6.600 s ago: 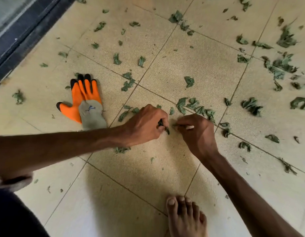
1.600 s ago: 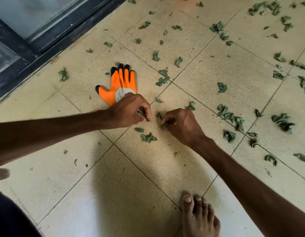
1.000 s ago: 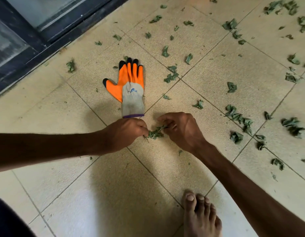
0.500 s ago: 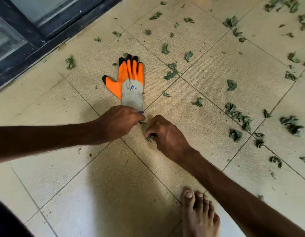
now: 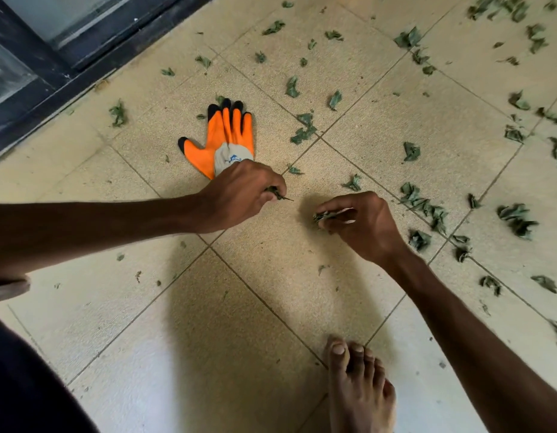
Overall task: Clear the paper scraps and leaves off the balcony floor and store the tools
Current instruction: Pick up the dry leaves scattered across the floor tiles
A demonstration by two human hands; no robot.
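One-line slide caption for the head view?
Left hand and right hand each pinch leaves over the tiled floor, orange glove lying nearby.

Head camera looks steeply down, seemingly close, at floor.

No legible text, numbers or signs anywhere in view. Only marking: a small blue printed mark on the grey knit back of the orange rubber-coated work glove with black fingertips. Too small and blurred to read.

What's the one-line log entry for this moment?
left hand: pinches leaf scrap | right hand: pinches leaf wad | orange glove: lying on floor | loose leaves: scattered
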